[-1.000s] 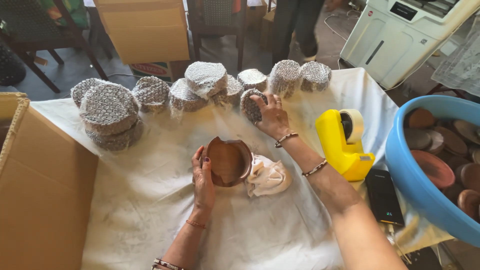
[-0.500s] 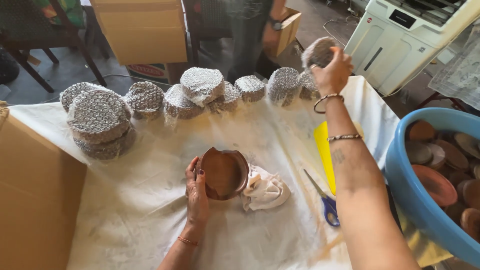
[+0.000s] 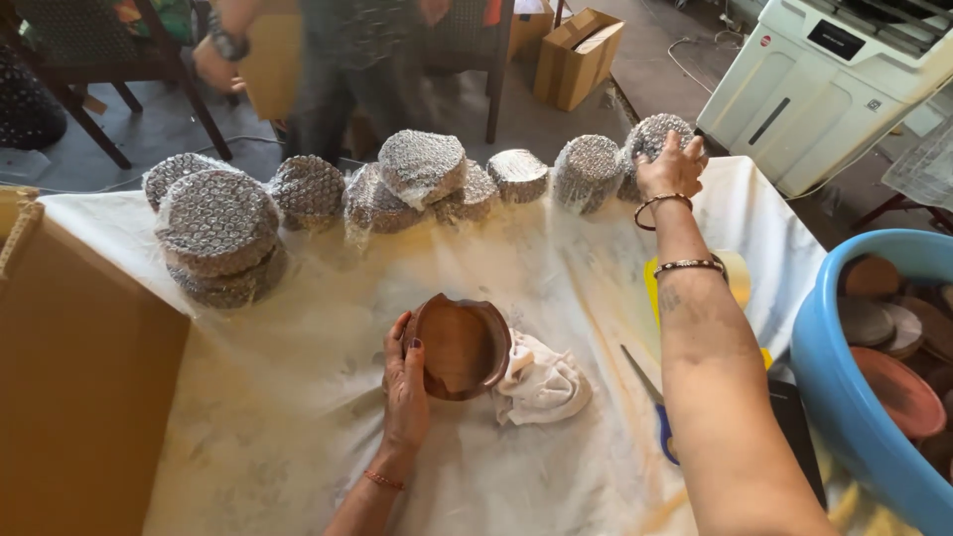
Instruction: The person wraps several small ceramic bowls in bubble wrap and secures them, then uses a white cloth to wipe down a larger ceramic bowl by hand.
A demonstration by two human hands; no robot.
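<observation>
Brown clay, a shallow dish (image 3: 459, 345), sits near the middle of the cloth-covered table (image 3: 298, 397), and your left hand (image 3: 405, 382) cups its left rim, fingers curled against it. Just right of the dish lies a crumpled white rag (image 3: 544, 382). Your right hand (image 3: 670, 169) reaches to the far right corner, fingers closed over a bubble-wrapped bundle (image 3: 650, 139) at the end of the row of wrapped bundles (image 3: 422, 169) along the far edge. A blue tub (image 3: 854, 397) stands off the right edge.
</observation>
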